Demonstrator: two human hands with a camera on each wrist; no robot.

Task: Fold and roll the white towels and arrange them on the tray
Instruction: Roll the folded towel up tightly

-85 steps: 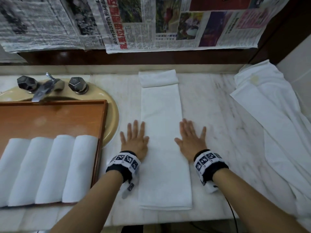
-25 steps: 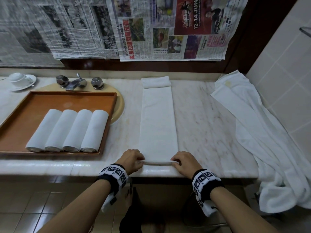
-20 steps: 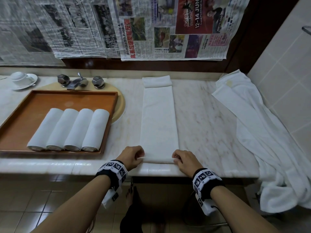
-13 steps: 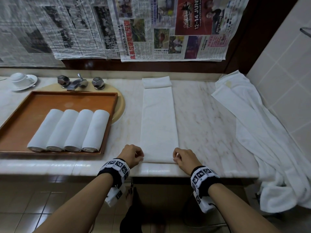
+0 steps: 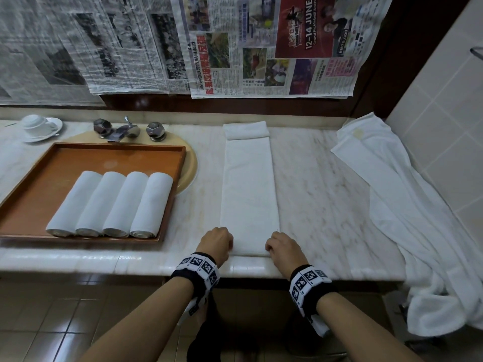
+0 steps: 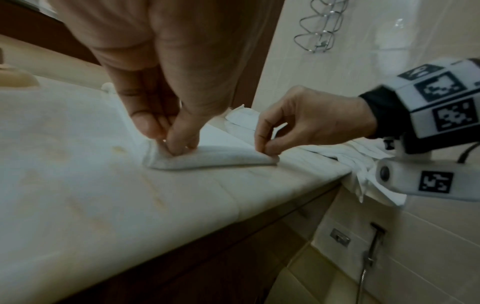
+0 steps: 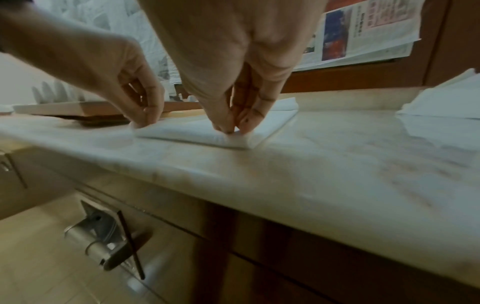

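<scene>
A white towel (image 5: 249,189), folded into a long narrow strip, lies on the marble counter and runs away from me. Its near end is turned over into a small first roll (image 6: 207,157) (image 7: 197,134). My left hand (image 5: 217,242) (image 6: 168,133) pinches the left corner of that roll and my right hand (image 5: 281,248) (image 7: 231,125) pinches the right corner. Several rolled white towels (image 5: 112,205) lie side by side in the wooden tray (image 5: 31,199) at the left.
The tray sits over a beige sink (image 5: 189,168) with a chrome tap (image 5: 125,130). A cup and saucer (image 5: 39,126) stand at the far left. A heap of white towels (image 5: 407,205) drapes over the counter's right end. Newspapers (image 5: 235,45) cover the wall behind.
3.4 s ago both hands lay flat beside the strip. Since then they came back to its near end, pinched it and turned it over into a first small roll.
</scene>
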